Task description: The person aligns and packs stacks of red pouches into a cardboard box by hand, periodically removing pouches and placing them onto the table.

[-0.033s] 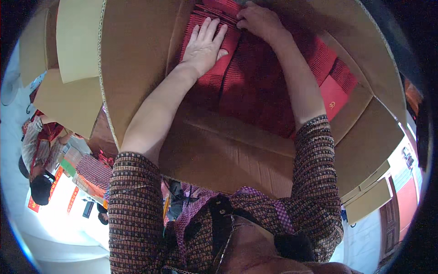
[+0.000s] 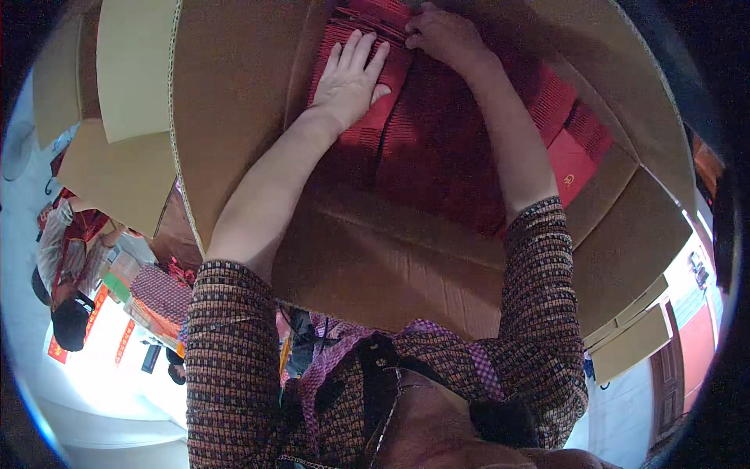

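Observation:
Inside a large brown cardboard box, rows of red paper packets stand packed tightly with their edges up. My left hand lies on the packets near the far left, palm down with its fingers spread and nothing held. At the far end of the rows, my right hand has its fingers bent down against the packet edges. Its fingertips are partly hidden, and it appears to grip some packets. A flat red packet with a small gold mark shows at the right side of the box.
Raised box flaps surround my forearms. More cardboard stands at the left, and another cardboard piece at the right. A person in a dark cap is at the far left, near a table with red goods.

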Demonstrator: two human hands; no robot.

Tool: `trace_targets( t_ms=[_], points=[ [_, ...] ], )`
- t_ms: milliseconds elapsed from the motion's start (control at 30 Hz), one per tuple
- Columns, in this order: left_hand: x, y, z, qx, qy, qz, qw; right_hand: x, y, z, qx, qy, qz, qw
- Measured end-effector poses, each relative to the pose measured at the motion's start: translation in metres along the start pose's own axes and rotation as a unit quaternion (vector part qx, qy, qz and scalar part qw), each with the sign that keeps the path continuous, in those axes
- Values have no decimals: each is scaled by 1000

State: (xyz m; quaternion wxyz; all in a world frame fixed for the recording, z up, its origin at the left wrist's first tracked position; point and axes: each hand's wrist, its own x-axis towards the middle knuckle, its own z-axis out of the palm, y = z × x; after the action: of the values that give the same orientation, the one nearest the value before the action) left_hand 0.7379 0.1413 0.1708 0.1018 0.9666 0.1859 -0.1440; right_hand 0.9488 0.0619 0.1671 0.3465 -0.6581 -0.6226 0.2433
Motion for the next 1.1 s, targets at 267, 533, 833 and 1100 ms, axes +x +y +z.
trace_targets(
  t_ms=[267, 533, 833, 1100],
  points=[
    [2, 2, -2, 13, -10, -3, 1000, 26, -20, -12, -87, -231, 251, 936],
    [1, 2, -9, 15, -22, -7, 1000, 27, -25, -12, -118, -286, 261, 914],
    [-5, 3, -4, 25, -35, -14, 999, 30, -16, 27, -162, -101, 277, 942],
    [-2, 6, -7, 9, -32, -5, 999, 22, 19, 63, -298, 49, 74, 950]
  ],
)
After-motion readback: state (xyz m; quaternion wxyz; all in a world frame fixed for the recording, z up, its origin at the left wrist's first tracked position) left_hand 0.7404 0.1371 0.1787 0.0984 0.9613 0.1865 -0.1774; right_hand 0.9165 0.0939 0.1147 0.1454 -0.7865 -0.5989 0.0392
